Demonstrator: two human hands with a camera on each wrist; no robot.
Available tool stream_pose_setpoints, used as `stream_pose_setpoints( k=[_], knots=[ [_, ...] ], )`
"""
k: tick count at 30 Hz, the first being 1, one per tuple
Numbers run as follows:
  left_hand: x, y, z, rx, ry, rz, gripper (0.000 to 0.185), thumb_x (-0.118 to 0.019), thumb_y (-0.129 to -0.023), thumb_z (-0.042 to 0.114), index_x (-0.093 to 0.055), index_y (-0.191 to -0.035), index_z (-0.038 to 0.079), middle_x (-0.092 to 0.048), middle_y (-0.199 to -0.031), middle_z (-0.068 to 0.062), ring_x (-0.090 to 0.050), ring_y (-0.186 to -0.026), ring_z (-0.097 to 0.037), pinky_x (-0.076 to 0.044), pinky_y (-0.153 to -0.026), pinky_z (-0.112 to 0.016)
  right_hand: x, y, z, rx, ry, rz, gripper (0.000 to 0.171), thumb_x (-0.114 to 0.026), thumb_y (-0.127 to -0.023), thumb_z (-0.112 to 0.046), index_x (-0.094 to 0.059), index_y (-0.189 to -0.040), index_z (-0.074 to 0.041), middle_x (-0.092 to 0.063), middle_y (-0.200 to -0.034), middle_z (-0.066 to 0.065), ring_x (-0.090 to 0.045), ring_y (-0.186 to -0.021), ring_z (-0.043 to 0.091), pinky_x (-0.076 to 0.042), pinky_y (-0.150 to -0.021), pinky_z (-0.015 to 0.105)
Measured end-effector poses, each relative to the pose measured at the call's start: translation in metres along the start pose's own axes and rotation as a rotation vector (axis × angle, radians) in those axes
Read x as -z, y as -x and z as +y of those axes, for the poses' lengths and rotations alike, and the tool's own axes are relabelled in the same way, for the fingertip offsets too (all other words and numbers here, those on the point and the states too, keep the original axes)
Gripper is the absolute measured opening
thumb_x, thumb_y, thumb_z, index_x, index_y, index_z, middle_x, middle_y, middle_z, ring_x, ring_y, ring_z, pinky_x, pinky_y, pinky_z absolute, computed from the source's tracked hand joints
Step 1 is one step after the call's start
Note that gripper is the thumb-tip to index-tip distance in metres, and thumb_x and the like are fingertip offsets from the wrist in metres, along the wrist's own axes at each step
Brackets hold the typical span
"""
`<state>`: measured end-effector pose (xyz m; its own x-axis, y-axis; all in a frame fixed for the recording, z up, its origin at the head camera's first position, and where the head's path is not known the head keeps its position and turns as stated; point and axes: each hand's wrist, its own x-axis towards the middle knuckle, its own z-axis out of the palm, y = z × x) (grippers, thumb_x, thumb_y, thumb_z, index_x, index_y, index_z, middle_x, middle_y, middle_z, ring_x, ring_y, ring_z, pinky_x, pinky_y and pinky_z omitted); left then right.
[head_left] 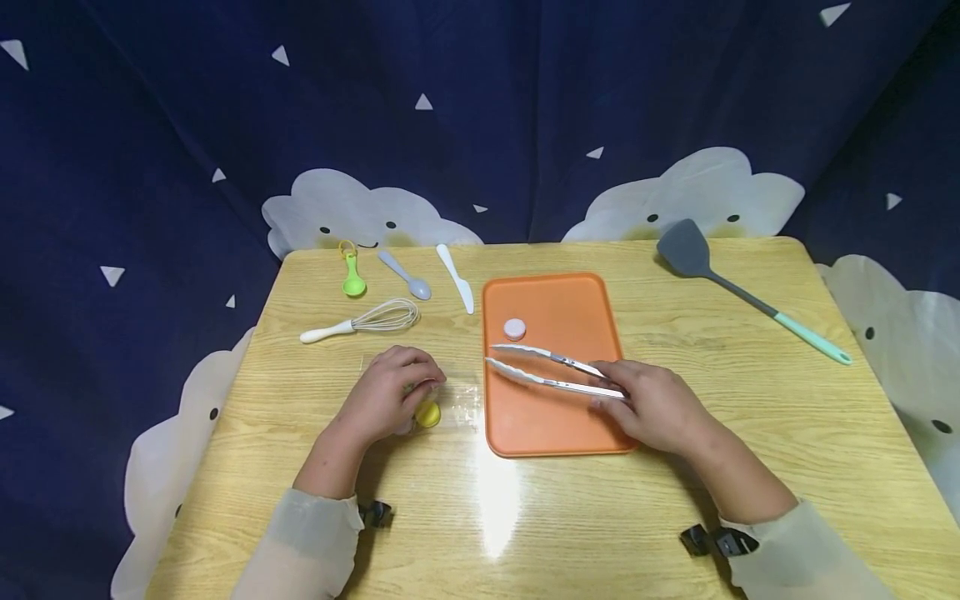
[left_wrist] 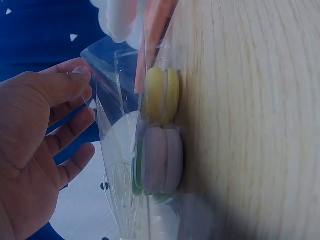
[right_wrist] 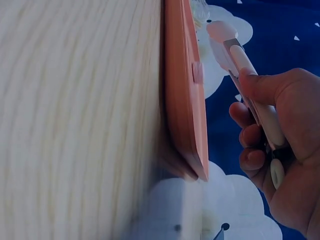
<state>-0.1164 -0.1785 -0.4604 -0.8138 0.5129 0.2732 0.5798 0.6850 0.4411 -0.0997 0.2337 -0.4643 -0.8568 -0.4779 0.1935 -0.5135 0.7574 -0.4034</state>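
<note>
My left hand (head_left: pixel 390 392) pinches the upper edge of a clear plastic package (left_wrist: pixel 112 75) standing on the table. In the left wrist view a yellow macaron (left_wrist: pixel 162 95), a pale pink macaron (left_wrist: pixel 162 160) and part of a green macaron (left_wrist: pixel 138 172) show inside it. My right hand (head_left: pixel 660 408) grips metal tongs (head_left: pixel 517 372) by their handle end, thumb on one side and fingers on the other. The tongs' arms are spread and hold nothing, hanging over the orange tray (head_left: pixel 555 433). A single pink macaron (head_left: pixel 514 329) lies on the tray just beyond the tong tips.
Behind my left hand lie a whisk (head_left: pixel 382 317), a green measuring spoon (head_left: pixel 353 283), a grey spoon (head_left: pixel 417 287) and a white knife (head_left: pixel 456 279). A dark spatula (head_left: pixel 686 250) with a mint handle is at the back right. A blue curtain (head_left: pixel 480 83) hangs behind the table.
</note>
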Motion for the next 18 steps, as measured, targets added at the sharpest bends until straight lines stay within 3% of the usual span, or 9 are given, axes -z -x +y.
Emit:
stream_pose_setpoints(
  k=[18],
  knots=[
    [0.003, -0.001, 0.002, -0.01, -0.009, -0.004, 0.01, -0.076, -0.095, 0.009, -0.079, -0.098, 0.017, -0.07, -0.11, 0.003, -0.063, -0.11, -0.022, -0.049, -0.098, -0.048, -0.018, -0.005, -0.027, 0.108, -0.004, -0.041, 0.042, -0.078, -0.093, -0.033, -0.071, -0.129, -0.011, -0.075, -0.11, 0.001, -0.072, -0.095, 0.018, -0.059, -0.079, 0.047]
  ],
)
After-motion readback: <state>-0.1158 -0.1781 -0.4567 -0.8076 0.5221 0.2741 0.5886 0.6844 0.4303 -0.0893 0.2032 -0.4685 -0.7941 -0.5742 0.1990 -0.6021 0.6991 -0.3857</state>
